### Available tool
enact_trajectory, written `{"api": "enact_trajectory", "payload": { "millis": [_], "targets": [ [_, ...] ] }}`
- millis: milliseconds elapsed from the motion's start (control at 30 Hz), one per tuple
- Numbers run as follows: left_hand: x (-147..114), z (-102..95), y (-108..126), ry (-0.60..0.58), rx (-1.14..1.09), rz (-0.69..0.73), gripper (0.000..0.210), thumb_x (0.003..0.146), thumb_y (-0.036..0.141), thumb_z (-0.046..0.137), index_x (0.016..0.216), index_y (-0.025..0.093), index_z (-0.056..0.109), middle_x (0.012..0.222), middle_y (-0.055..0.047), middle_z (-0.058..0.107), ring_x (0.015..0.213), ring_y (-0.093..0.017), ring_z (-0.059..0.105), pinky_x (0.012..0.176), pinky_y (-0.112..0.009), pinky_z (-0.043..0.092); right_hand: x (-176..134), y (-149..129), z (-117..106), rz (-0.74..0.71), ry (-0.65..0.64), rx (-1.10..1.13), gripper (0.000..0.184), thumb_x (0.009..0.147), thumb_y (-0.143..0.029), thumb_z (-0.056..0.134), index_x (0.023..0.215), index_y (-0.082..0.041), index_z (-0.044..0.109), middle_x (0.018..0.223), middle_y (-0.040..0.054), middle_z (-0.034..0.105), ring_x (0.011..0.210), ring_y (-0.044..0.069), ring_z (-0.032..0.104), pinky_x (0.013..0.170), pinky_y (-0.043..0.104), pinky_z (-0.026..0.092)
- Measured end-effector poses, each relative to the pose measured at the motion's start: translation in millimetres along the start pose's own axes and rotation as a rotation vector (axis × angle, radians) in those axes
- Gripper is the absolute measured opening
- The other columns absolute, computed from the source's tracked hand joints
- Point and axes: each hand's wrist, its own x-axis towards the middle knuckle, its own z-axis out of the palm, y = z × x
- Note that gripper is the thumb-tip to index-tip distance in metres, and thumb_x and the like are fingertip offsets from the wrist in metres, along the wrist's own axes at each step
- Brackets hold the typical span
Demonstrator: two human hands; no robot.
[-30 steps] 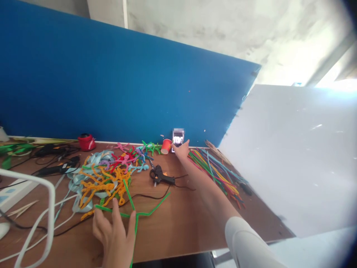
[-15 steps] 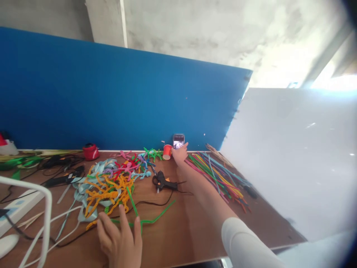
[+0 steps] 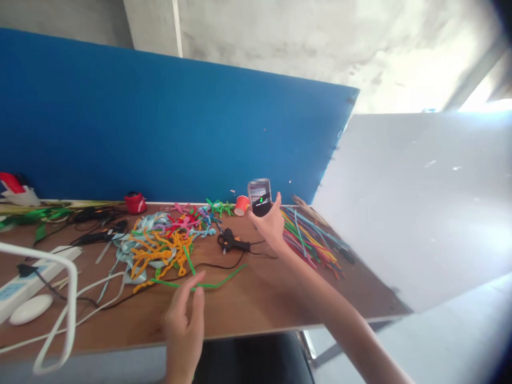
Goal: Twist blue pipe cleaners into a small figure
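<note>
My right hand (image 3: 270, 226) reaches across the table and is closed round the lower part of a phone (image 3: 259, 200), thumb on one side and fingers on the other. The phone's screen is lit, dark with a green mark. My left hand (image 3: 186, 314) is open near the table's front, fingers curved and thumb apart. Just beyond its fingertips lies a bent green pipe cleaner (image 3: 218, 285), partly hidden by the hand. A black glue gun (image 3: 234, 241) lies between the hands. An orange-red paper cup (image 3: 241, 206) is tipped beside the phone.
Orange pipe-cleaner shapes (image 3: 160, 253) lie over pale blue ribbon (image 3: 126, 248). Several coloured pipe cleaners (image 3: 308, 234) spread at the right. At the left are a power strip (image 3: 44, 269), a white mouse-like object (image 3: 31, 309), a white bent frame (image 3: 72, 298) and cables. A blue partition (image 3: 180, 128) stands behind.
The right hand has closed on the phone, which now looks larger and tilted, its screen changed. My left hand's fingers have drawn together somewhat and turned. The view has shifted slightly.
</note>
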Motion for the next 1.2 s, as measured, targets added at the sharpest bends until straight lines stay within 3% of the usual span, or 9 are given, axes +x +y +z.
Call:
{"api": "enact_trajectory", "payload": {
  "millis": [133, 233, 400, 500, 567, 667, 800, 933, 1200],
  "targets": [
    [-8.5, 36.8, 59.8, -0.233, -0.524, -0.085, 0.057, 0.099, 0.057, 0.044, 0.143, 0.022, 0.054, 0.144, -0.013, 0.059, 0.133, -0.027, 0.056, 0.114, -0.043, 0.040, -75.5, -31.5, -67.7, -0.020, -0.090, 0.064, 0.125, 0.070, -0.059, 0.076, 0.163, -0.018, 0.004, 0.131, 0.0192, 0.066, 0.111, 0.040, 0.068, 0.091, 0.051, 0.053],
    [-12.0, 58.5, 86.6, -0.305, -0.857, -0.202, 0.068, 0.098, 0.068, 0.033, 0.145, 0.022, 0.052, 0.146, -0.013, 0.058, 0.135, -0.026, 0.055, 0.113, -0.041, 0.042, -132.7, -49.0, -94.2, 0.017, -0.141, 0.109, 0.128, 0.069, -0.062, 0.077, 0.163, -0.018, 0.003, 0.124, 0.0185, 0.070, 0.107, 0.041, 0.070, 0.088, 0.054, 0.054],
    [-34.4, 62.5, 81.0, -0.138, -0.875, -0.322, 0.053, 0.098, 0.061, 0.046, 0.129, 0.022, 0.062, 0.140, -0.009, 0.063, 0.136, -0.023, 0.053, 0.112, -0.033, 0.042, -186.9, -49.0, -108.2, 0.159, -0.256, 0.186, 0.099, 0.086, -0.062, 0.061, 0.163, -0.017, 0.015, 0.116, 0.0193, 0.074, 0.102, 0.041, 0.073, 0.081, 0.054, 0.056],
    [-44.9, 60.2, 68.6, -0.156, -0.928, -0.499, 0.048, 0.097, 0.056, 0.053, 0.121, 0.017, 0.065, 0.130, -0.010, 0.068, 0.131, -0.024, 0.057, 0.106, -0.033, 0.047, -183.5, -37.1, -108.8, 0.193, -0.276, 0.296, 0.058, 0.091, -0.058, 0.057, 0.139, -0.025, 0.056, 0.117, 0.0140, 0.074, 0.105, 0.036, 0.072, 0.086, 0.051, 0.056],
    [-46.3, 61.2, 63.7, -0.095, -0.982, -0.647, 0.043, 0.092, 0.050, 0.061, 0.118, 0.017, 0.066, 0.126, -0.009, 0.070, 0.130, -0.024, 0.058, 0.104, -0.033, 0.047, -172.5, -29.3, -105.5, 0.216, -0.266, 0.428, 0.041, 0.088, -0.054, 0.062, 0.118, -0.025, 0.066, 0.110, 0.0097, 0.076, 0.099, 0.031, 0.073, 0.084, 0.045, 0.057],
    [-44.4, 61.9, 62.6, -0.094, -1.036, -0.722, 0.037, 0.088, 0.042, 0.067, 0.115, 0.018, 0.067, 0.126, -0.007, 0.071, 0.132, -0.024, 0.057, 0.105, -0.033, 0.047, -156.2, -19.6, -98.2, 0.300, -0.218, 0.622, 0.036, 0.087, -0.051, 0.065, 0.106, -0.021, 0.068, 0.093, 0.0063, 0.076, 0.085, 0.024, 0.072, 0.076, 0.036, 0.056],
    [-44.8, 54.7, 66.6, -0.226, -1.082, -0.638, 0.033, 0.088, 0.036, 0.066, 0.116, 0.019, 0.068, 0.122, -0.006, 0.072, 0.129, -0.025, 0.060, 0.107, -0.034, 0.045, -148.8, -11.7, -92.4, 0.287, -0.160, 0.793, 0.035, 0.087, -0.045, 0.067, 0.113, -0.021, 0.066, 0.093, 0.0032, 0.074, 0.087, 0.021, 0.070, 0.081, 0.035, 0.055],
    [-49.8, 47.6, 69.7, -0.343, -1.086, -0.564, 0.039, 0.091, 0.037, 0.063, 0.126, 0.020, 0.066, 0.120, -0.006, 0.073, 0.123, -0.024, 0.063, 0.106, -0.034, 0.045, -153.7, -14.4, -92.2, 0.265, -0.065, 0.835, 0.030, 0.088, -0.042, 0.067, 0.111, -0.022, 0.067, 0.096, 0.0037, 0.073, 0.089, 0.020, 0.069, 0.085, 0.037, 0.054],
    [-52.6, 43.2, 72.2, -0.390, -1.074, -0.491, 0.035, 0.094, 0.036, 0.061, 0.125, 0.021, 0.067, 0.126, -0.005, 0.070, 0.114, -0.022, 0.067, 0.098, -0.030, 0.049, -159.6, -25.5, -100.2, 0.251, 0.000, 0.848, 0.026, 0.088, -0.039, 0.067, 0.108, -0.022, 0.067, 0.094, 0.0028, 0.071, 0.086, 0.018, 0.068, 0.081, 0.033, 0.053]
  ]
}}
